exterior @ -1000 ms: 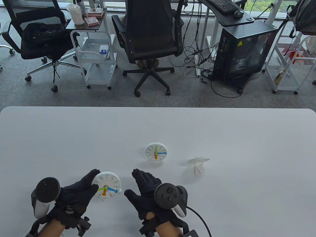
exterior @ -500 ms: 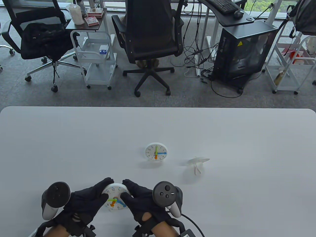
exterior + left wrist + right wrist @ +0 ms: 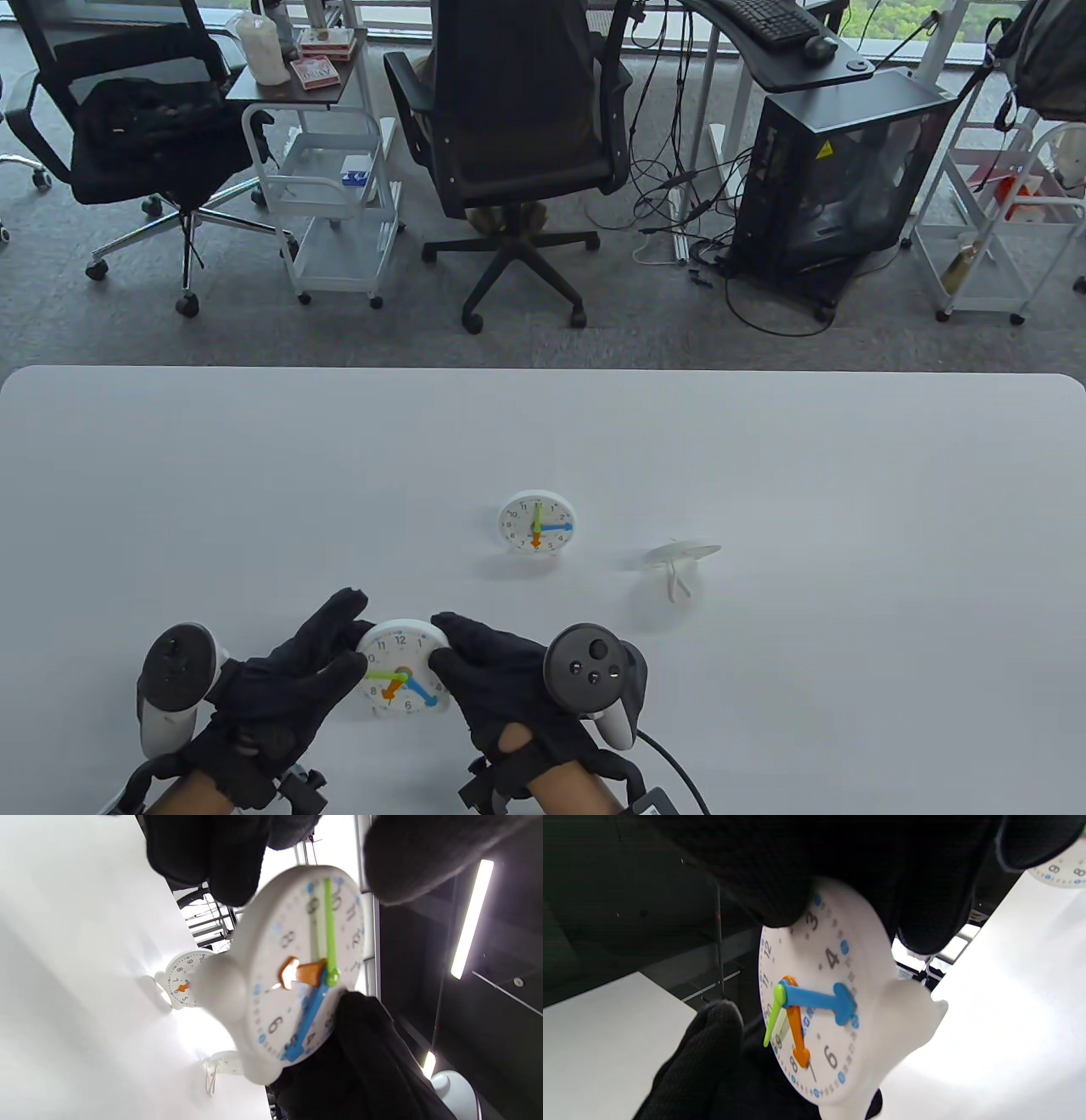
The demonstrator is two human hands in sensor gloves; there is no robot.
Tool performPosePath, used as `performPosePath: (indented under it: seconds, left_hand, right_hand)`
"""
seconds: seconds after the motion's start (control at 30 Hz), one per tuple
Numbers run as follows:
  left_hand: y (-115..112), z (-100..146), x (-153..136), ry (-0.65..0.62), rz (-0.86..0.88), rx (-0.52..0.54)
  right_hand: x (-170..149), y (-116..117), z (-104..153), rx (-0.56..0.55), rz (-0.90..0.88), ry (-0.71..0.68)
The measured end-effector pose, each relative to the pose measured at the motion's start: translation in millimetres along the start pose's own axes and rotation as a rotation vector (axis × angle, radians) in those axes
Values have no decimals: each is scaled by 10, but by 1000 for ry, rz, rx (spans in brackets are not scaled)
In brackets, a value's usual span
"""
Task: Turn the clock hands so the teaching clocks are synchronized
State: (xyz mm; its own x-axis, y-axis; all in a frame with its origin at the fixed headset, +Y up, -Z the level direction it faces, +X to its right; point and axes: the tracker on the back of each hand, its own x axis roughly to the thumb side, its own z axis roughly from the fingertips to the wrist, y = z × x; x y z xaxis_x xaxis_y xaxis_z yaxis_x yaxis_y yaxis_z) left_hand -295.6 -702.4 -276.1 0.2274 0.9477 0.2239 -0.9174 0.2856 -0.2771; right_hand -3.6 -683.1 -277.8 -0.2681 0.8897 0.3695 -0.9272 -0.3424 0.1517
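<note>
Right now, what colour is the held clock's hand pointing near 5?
Blue, clearest in the right wrist view.

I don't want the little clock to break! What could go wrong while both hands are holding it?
The held clock is gripped only by its rim, between the left hand and right hand, so it might slip. The thin green hand could bend if a finger pushes too hard. Its hands differ from the standing clock, so a wrong turn may leave them unmatched.

near clock [image 3: 402, 671]: white, held off table, green hand at 9 | far clock [image 3: 536, 522]: upright, mid-table
</note>
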Motion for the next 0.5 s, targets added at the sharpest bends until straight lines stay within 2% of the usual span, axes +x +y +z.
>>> performPosePath:
  seconds: [0.2,0.5]
  left_hand:
    - [-51,-6,-84,35,39,-25]
    - [-166,-3,-110,20,139,-30]
  right_hand:
    - [-7,-80,36,-101,-93,2]
    - [7,-34,55,-99,-126,21]
